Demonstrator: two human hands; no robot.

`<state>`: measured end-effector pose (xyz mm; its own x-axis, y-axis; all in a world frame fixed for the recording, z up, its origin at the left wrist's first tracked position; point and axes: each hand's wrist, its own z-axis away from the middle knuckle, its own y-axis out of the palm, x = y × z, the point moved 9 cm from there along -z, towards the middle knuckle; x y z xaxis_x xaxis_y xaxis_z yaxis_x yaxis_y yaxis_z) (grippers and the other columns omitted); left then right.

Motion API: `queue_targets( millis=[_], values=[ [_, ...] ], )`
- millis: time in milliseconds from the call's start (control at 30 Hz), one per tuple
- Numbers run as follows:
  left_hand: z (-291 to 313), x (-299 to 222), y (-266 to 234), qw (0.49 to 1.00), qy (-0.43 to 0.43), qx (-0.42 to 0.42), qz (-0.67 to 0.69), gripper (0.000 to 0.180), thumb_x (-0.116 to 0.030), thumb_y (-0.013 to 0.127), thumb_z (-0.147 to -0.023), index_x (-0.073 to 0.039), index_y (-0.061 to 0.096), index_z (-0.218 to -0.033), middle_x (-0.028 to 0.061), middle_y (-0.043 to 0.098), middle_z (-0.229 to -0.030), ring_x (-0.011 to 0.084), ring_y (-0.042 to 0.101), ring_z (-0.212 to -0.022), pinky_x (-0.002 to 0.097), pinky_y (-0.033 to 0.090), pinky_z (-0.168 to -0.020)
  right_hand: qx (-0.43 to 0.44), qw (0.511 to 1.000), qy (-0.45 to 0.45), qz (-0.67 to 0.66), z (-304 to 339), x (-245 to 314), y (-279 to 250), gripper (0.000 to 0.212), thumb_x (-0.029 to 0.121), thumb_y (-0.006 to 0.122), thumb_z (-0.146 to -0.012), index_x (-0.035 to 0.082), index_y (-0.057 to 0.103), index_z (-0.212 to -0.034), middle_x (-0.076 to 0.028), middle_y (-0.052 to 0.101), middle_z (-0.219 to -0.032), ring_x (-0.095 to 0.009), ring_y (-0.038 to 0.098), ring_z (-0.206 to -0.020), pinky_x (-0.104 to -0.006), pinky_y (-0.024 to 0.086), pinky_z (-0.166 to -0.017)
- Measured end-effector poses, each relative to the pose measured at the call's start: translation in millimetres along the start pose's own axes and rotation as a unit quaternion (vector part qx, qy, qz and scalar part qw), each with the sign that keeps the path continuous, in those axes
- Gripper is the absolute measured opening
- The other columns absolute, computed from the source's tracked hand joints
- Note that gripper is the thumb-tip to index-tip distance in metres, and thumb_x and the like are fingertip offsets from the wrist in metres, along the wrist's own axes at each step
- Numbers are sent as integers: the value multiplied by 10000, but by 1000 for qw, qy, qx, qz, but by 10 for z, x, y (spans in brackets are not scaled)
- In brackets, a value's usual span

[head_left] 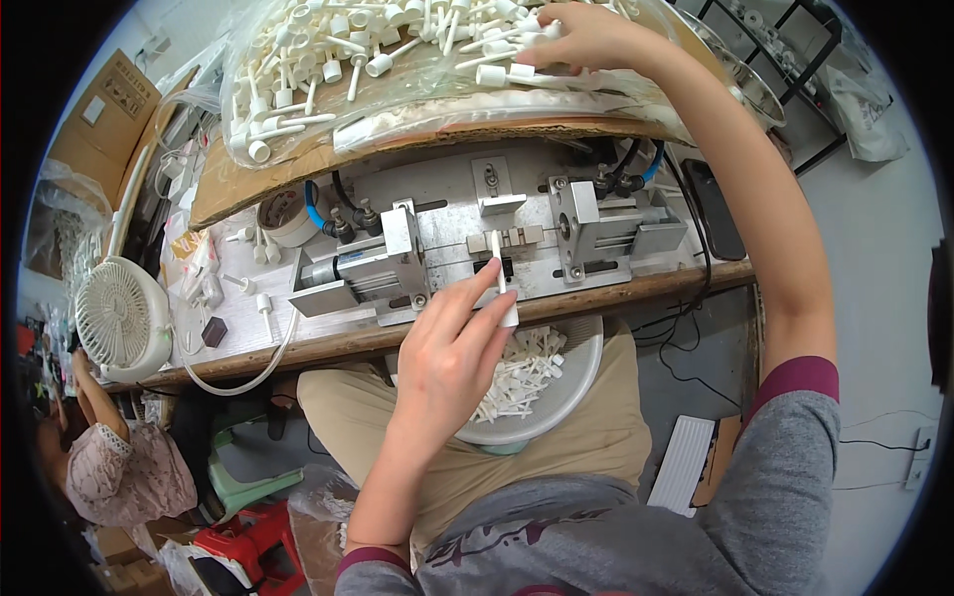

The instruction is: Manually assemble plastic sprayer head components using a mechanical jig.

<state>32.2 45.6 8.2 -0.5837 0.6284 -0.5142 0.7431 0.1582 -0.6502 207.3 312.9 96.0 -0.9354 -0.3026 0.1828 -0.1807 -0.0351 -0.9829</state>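
At the centre of the workbench, the left hand [447,348] pinches a slender white plastic stem piece [498,266] between thumb and fingers, holding it upright against the middle of the grey metal pneumatic fixture [477,243]. The stem's lower end meets a wider white collar close to the fingertips; its top stands level with the small block between the fixture's two clamp heads. Whether it is already seated in a slot cannot be told.

Up at the far edge, the right hand [586,40] reaches into the clear plastic bag of white moulded parts [397,70], fingers closed over several pieces; exactly which part it grips is hidden by the fingers. The bag rests on a brown cardboard sheet [298,164] raised over the back of the bench.

Below the bench edge, a pale round plastic basin [581,372] sits on the person's lap, holding a heap of similar white pieces.

Judged from its form, the stem is very light, stiff and smooth, so it could slip or roll in a loose pinch; being thin, it may snap if bent. The wider collar seems the surest place to take hold.

Left of the fixture lie a roll of tape [288,214] and a small white desk fan [119,318]; another person's floral sleeve [124,472] shows at lower left.
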Motion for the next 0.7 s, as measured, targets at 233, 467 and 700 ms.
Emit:
queue_targets(
  millis=[233,467,700],
  values=[
    [-116,5,156,993,18,40,-107,263,-21,736,-786,-5,700,-1046,112,658,-1280,250,672,-892,358,535,-772,-99,993,-50,-31,600,-58,-179,553,379,685,-880,62,578,-1320,-176,687,-1087,-264,660,-970,-377,519,-834],
    [-239,47,132,986,-9,99,-138,241,-66,753,-773,-47,718,-1011,86,682,-1252,256,692,-744,345,540,-661,-133,974,-139,-118,877,-48,-65,266,258,699,-895,50,719,-1060,-82,717,-914,-198,651,-851,-340,512,-778],
    [-253,81,150,986,-35,110,-123,234,-98,762,-765,-63,727,-994,71,686,-1244,279,701,-677,346,551,-599,-196,866,-60,-457,1025,-195,-168,251,238,736,-904,52,731,-1072,-10,666,-872,-46,602,-724,-191,460,-624]
  ],
)
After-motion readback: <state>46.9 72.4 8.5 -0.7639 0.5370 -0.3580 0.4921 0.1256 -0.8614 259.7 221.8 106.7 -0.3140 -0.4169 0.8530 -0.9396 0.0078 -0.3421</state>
